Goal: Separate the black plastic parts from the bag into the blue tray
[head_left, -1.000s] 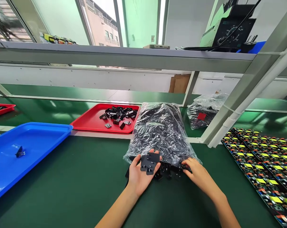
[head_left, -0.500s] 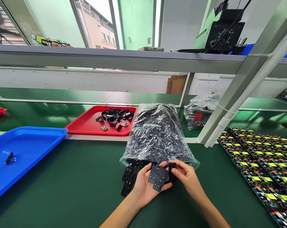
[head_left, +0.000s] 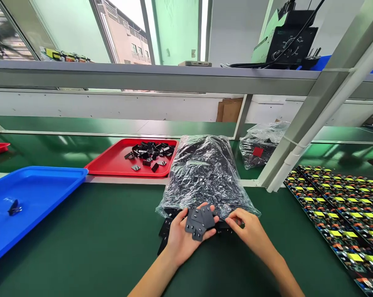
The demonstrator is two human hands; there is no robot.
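Note:
My left hand (head_left: 181, 243) is palm up, with a small fanned stack of dark grey plastic plates (head_left: 199, 222) lying on it. The plates carry small raised studs. To the right, my right hand (head_left: 248, 231) has thumb and forefinger pinched together at the mouth of a clear plastic bag (head_left: 205, 177) filled with black parts. Whatever is between those fingertips cannot be made out. More black plastic pieces (head_left: 165, 229) spill from the bag onto the green bench, partly hidden behind my left hand.
A red tray (head_left: 109, 163) with a pile of black parts (head_left: 151, 152) stands behind, left of the bag. At left is a blue tray (head_left: 50, 185) holding one black piece (head_left: 15, 208). Circuit boards (head_left: 337, 214) cover the right side. A slanted post (head_left: 303, 128) rises nearby.
The black piece that my right hand pinched beside my left palm now seems to lie among the plates there. My left hand has shifted slightly left; the right fingertips sit apart from it.

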